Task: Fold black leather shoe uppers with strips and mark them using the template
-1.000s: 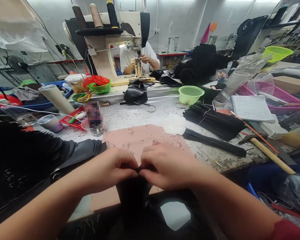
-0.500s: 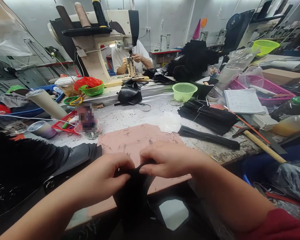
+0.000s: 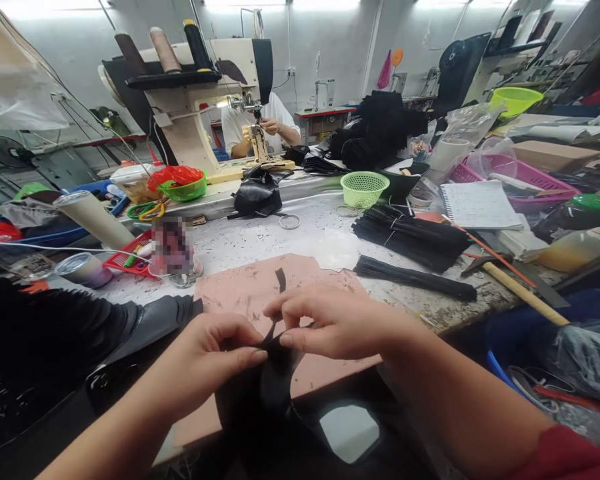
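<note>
A black leather-like piece (image 3: 260,400) hangs over the near table edge, its upper edge pinched between both hands. My left hand (image 3: 220,347) grips that edge with thumb and fingers. Close beside it, my right hand (image 3: 325,320) pinches the same edge from the right. A narrow black strip (image 3: 280,280) sticks up between the hands, its tip lying over the pink board (image 3: 235,287); its lower end is hidden by the fingers. On the left lies a stack of black pieces (image 3: 170,313). To the right rest a bundle of black strips (image 3: 410,237) and a thinner bundle (image 3: 415,278).
A hammer (image 3: 525,290) and a notebook (image 3: 480,203) lie at the right. Behind the hands stand a green basket (image 3: 364,190) and a sewing machine (image 3: 180,127), where another person (image 3: 280,123) works. A red tray (image 3: 130,257) and glass jar (image 3: 183,272) are left.
The black strip now shows upright between the hands, where it was not visible before. My right fingers have lifted and spread slightly. The view has tilted a little upward.
</note>
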`<action>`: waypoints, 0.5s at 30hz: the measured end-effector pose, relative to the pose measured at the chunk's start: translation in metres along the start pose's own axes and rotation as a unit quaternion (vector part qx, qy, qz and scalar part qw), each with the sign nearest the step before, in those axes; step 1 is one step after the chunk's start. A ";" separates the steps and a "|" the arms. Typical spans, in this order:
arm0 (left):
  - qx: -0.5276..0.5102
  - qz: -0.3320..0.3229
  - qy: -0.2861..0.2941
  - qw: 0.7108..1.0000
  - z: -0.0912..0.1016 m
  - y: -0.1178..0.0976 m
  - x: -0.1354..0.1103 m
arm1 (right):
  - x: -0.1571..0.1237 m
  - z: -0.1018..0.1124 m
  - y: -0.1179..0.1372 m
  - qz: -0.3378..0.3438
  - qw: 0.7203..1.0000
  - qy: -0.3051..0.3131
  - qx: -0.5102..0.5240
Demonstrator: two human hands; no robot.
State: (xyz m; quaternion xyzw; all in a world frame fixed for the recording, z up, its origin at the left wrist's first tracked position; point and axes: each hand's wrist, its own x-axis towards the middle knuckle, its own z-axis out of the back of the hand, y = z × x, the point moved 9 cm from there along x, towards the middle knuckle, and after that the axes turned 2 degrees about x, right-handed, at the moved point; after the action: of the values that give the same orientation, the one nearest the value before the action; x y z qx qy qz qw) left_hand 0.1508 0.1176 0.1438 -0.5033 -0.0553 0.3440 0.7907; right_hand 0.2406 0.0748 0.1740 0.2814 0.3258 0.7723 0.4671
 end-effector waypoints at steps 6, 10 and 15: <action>0.032 -0.004 0.024 0.999 -0.001 -0.004 -0.001 | 0.000 -0.004 -0.011 -0.056 0.998 -0.005 0.013; 0.156 -0.032 0.027 0.987 -0.004 -0.017 -0.003 | 0.001 -0.003 -0.003 -0.047 0.995 -0.053 -0.071; 0.282 -0.085 -0.032 0.955 -0.002 -0.036 -0.005 | -0.001 0.001 0.009 -0.030 0.985 -0.110 -0.129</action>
State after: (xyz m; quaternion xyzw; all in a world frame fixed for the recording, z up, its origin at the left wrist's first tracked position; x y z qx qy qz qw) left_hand 0.1658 0.1037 0.1741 -0.2420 -0.0239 0.2934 0.9246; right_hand 0.2369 0.0709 0.1818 0.2922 0.1784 0.7576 0.5557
